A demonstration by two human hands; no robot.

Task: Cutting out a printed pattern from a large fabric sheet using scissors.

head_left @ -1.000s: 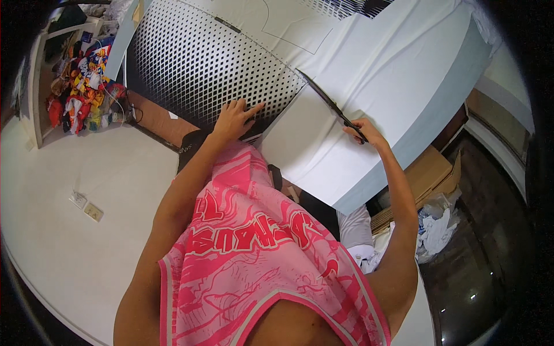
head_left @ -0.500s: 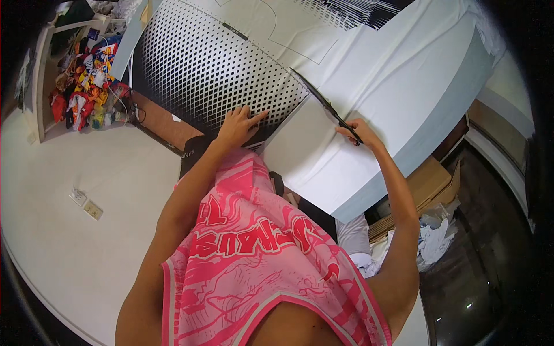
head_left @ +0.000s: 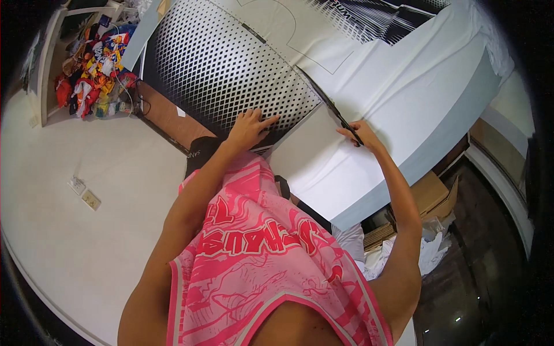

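Note:
My right hand (head_left: pixel 362 136) grips black-handled scissors (head_left: pixel 336 111), whose long dark blades point up and left to the edge of a printed cloth panel (head_left: pixel 231 63). The panel carries a black-to-white diamond pattern, with a thin outline along its far side. The scissors' tip meets this outline near the panel's right corner; how wide the blades are apart I cannot tell. My left hand (head_left: pixel 252 130) lies on the panel's dark near part, fingers spread and holding nothing. Plain white cloth (head_left: pixel 398 86) stretches to the right of the panel, under the scissors.
The cloth lies over a table with a pale grey-blue edge (head_left: pixel 438 150). More black printed pattern (head_left: pixel 386 23) shows at the far side. Colourful scraps (head_left: pixel 98 75) pile up at the far left. Cardboard (head_left: pixel 430 193) and white cloth scraps (head_left: pixel 435 251) lie at the lower right.
The view has shifted slightly, so the panel appears farther right. Relative to the cloth, the scissors' tip has moved a little up and left along the outline. My left hand stays on the panel.

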